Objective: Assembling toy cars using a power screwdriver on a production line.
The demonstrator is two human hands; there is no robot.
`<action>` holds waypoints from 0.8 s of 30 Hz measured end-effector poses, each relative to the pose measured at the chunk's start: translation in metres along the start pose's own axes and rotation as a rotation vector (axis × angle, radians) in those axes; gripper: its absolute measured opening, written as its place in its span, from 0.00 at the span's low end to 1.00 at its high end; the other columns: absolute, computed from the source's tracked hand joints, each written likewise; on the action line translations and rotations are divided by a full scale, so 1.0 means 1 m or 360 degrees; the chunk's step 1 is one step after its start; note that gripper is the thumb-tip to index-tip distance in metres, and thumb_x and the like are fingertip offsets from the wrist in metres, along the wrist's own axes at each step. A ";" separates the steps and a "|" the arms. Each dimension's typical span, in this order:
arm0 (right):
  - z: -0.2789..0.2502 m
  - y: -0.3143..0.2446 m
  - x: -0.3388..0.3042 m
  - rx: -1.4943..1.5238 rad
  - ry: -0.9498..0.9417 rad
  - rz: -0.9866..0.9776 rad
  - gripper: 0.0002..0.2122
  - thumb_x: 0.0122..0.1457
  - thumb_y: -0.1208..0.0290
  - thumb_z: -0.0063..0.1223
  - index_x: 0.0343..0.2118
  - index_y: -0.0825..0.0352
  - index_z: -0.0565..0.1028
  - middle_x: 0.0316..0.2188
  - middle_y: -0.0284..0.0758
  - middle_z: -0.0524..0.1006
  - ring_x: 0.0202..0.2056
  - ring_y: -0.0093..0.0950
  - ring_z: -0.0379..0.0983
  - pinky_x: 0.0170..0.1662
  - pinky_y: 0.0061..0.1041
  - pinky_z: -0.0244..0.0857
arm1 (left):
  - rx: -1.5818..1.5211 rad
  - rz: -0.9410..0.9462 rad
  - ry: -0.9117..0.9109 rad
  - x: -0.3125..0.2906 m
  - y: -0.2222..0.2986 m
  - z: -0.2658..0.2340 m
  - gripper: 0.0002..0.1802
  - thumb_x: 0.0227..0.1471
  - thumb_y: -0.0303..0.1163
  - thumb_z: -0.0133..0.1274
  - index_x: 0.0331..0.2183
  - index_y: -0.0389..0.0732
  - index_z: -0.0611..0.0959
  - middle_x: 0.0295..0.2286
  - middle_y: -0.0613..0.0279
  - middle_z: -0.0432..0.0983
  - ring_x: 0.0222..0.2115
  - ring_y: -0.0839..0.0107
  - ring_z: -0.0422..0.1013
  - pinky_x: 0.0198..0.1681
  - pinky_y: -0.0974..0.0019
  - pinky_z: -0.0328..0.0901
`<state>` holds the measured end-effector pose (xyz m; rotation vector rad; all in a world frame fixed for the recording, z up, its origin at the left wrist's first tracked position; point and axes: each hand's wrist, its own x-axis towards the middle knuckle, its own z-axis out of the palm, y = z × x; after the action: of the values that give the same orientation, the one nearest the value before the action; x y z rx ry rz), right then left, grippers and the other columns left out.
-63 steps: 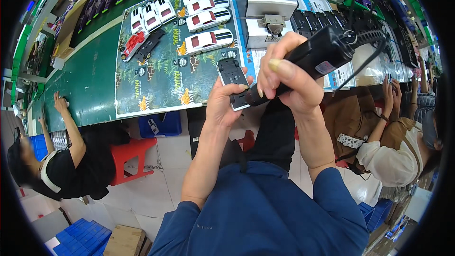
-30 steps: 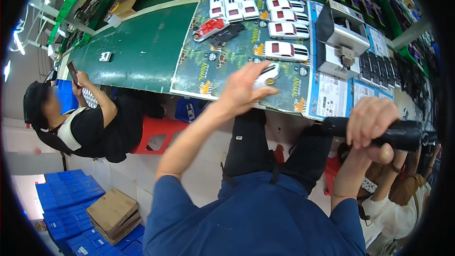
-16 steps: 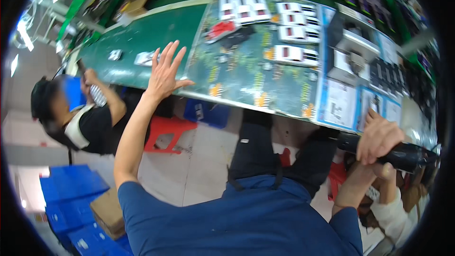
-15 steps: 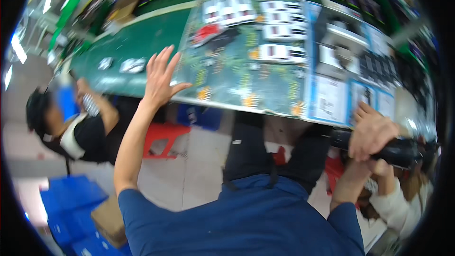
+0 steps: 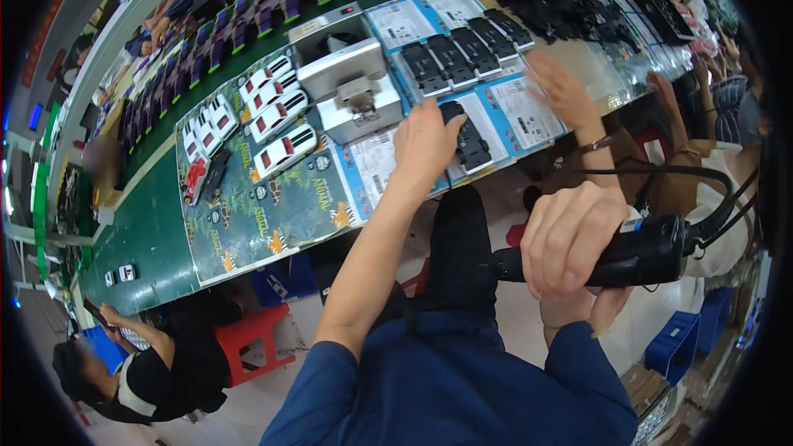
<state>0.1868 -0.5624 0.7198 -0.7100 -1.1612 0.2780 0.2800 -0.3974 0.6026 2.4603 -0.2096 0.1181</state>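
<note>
- The left hand [image 5: 425, 144] is on the end of a black-bottomed toy car [image 5: 472, 149], which lies on printed sheets [image 5: 529, 113] near the table's edge; whether thumb and fingers pinch it, I cannot tell.
- The right hand [image 5: 572, 239] wraps around a black handheld driver [image 5: 640, 256] (a co-worker's blurred hand [image 5: 566, 89] shows beyond it).
- More black-bottomed pieces [image 5: 450, 62] lie in a row just behind.
- White toy cars [image 5: 285, 151] sit left of a metal fixture [image 5: 355, 107].

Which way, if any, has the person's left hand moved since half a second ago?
Yes. Judged against the silver machine on the table, the left hand has moved right: from well left of it to its right side, at a black car base.
</note>
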 end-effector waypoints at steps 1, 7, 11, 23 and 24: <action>-0.002 -0.004 -0.003 -0.0008 0.0012 -0.0017 0.16 0.46 0.75 0.72 0.32 0.76 0.74 0.20 0.43 0.76 0.18 0.34 0.75 0.26 0.30 0.76 | -0.0002 0.0032 0.0078 0.002 -0.001 0.007 0.31 0.47 0.47 0.64 0.42 0.30 0.77 0.31 0.41 0.79 0.35 0.41 0.75 0.37 0.46 0.68; -0.010 -0.007 -0.017 -0.0082 0.0126 -0.0068 0.17 0.48 0.70 0.71 0.33 0.76 0.74 0.20 0.43 0.76 0.17 0.33 0.75 0.23 0.30 0.75 | -0.0559 -0.0189 -0.0160 -0.002 -0.005 0.027 0.27 0.36 0.42 0.71 0.34 0.32 0.80 0.20 0.58 0.74 0.21 0.65 0.71 0.27 0.62 0.65; -0.008 -0.010 -0.021 -0.0112 0.0230 -0.0100 0.17 0.49 0.69 0.70 0.33 0.75 0.74 0.19 0.42 0.76 0.17 0.32 0.75 0.23 0.30 0.75 | -0.1123 -0.0135 0.0029 -0.037 0.004 0.022 0.19 0.38 0.29 0.70 0.33 0.34 0.81 0.26 0.65 0.74 0.27 0.76 0.70 0.31 0.71 0.67; 0.007 0.030 0.021 -0.0377 0.0594 -0.0278 0.12 0.58 0.65 0.57 0.34 0.68 0.68 0.18 0.32 0.70 0.15 0.24 0.68 0.21 0.24 0.68 | -0.1314 0.0243 0.0464 -0.121 -0.050 -0.073 0.18 0.46 0.21 0.65 0.42 0.35 0.81 0.36 0.60 0.81 0.38 0.75 0.75 0.44 0.71 0.68; 0.007 0.043 0.031 -0.0458 0.0672 -0.0315 0.11 0.59 0.66 0.54 0.35 0.68 0.67 0.19 0.33 0.69 0.16 0.24 0.67 0.22 0.24 0.68 | -0.1704 0.0017 0.0483 -0.126 -0.063 -0.076 0.20 0.47 0.22 0.65 0.43 0.35 0.80 0.36 0.60 0.80 0.37 0.74 0.75 0.43 0.70 0.69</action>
<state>0.1998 -0.5103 0.7167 -0.8493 -0.8634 -0.2043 0.1653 -0.2859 0.6058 1.3552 -0.1048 0.2921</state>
